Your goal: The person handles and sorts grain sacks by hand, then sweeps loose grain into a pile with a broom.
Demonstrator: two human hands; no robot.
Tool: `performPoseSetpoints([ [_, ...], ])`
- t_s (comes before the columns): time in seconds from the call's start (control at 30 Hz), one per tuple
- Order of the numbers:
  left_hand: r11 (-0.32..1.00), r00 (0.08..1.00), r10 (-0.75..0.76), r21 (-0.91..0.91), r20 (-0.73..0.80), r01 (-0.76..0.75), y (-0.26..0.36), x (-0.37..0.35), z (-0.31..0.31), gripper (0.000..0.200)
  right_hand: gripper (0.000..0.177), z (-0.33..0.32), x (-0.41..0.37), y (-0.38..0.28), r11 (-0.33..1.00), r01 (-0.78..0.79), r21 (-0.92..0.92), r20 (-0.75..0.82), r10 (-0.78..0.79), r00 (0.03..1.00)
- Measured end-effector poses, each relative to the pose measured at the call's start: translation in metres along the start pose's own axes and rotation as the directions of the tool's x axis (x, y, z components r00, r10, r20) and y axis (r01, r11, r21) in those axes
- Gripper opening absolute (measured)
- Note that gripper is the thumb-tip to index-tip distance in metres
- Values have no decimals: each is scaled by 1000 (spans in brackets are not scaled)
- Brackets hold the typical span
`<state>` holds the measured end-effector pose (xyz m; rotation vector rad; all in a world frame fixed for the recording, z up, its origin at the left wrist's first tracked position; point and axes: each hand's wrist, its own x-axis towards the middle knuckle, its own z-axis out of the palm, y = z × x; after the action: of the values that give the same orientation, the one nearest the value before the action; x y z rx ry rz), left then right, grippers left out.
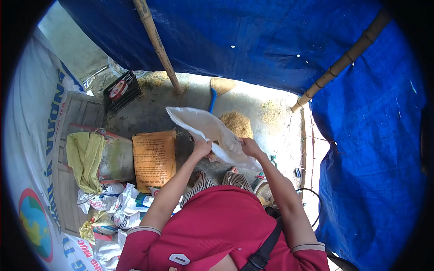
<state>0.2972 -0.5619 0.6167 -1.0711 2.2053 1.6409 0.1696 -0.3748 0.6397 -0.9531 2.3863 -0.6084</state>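
Note:
A large white woven sack (199, 121) is stretched out in front of me with its mouth partly spread. My left hand (202, 148) grips its near left edge, fingers wrapped round the material. At the right side, my right hand (249, 147) is closed on the sack's rim. Just beyond the sack, a heap of golden-brown grain (237, 123) lies on the concrete floor. A straw broom (221, 85) with a blue handle rests behind the heap. Whatever the sack holds inside cannot be made out.
To the left lie an orange printed sack (154, 158), a yellow-green cloth (84, 158) and several crumpled white bags (124, 205). A black crate (121, 92) stands farther back. Bamboo poles (158, 43) and a blue tarp (271, 36) bound the space. A round container (263, 192) sits near my right leg.

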Motion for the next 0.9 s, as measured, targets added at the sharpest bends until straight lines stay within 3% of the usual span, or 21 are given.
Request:
performPoseSetpoints([
  [0.07,1000,999,-9,-10,46,10,9,1,-9,36,19,8,-2,7,995,0,101,-128,13,992],
  [0.13,999,994,-26,-22,103,28,25,-9,-19,33,23,-24,1,-17,994,0,113,-118,13,993],
  [0.27,970,982,109,-231,153,-72,78,-60,-55,36,21,-110,-17,-83,994,66,85,-80,-59,995],
  [0.3,962,975,154,-249,158,-112,88,-73,-64,37,19,-119,-19,-88,989,120,88,-38,-117,992],
  [0.37,949,968,204,-272,146,-159,88,-79,-72,39,18,-118,-16,-80,981,103,164,-73,-92,993],
  [0.4,949,967,208,-269,144,-164,81,-72,-70,39,18,-115,-13,-74,968,87,236,-106,-64,992],
  [0.47,965,990,81,-258,114,-49,55,-47,-57,35,21,-85,-1,-49,993,-4,118,-110,17,994],
  [0.5,965,989,87,-255,117,-54,42,-37,-46,35,23,-58,7,-31,997,-62,38,-117,66,991],
  [0.53,981,989,25,-193,146,3,26,-30,-33,34,28,-30,15,-13,978,-146,-151,53,156,986],
  [0.57,990,985,-40,-130,170,63,9,-24,-19,34,29,8,18,13,996,-56,-69,47,59,997],
  [0.6,986,976,-115,-102,187,136,-5,-18,-7,33,28,30,16,17,996,-83,-34,17,83,996],
  [0.67,987,974,-67,-129,218,97,7,-34,-7,33,26,39,12,15,999,-5,44,-10,5,1000],
  [0.83,969,976,45,-246,215,9,59,-61,-56,31,22,-81,-9,-80,996,71,-59,1,-71,997],
  [0.9,962,971,100,-270,218,-38,79,-78,-77,30,22,-104,-15,-98,990,144,3,-33,-144,989],
])
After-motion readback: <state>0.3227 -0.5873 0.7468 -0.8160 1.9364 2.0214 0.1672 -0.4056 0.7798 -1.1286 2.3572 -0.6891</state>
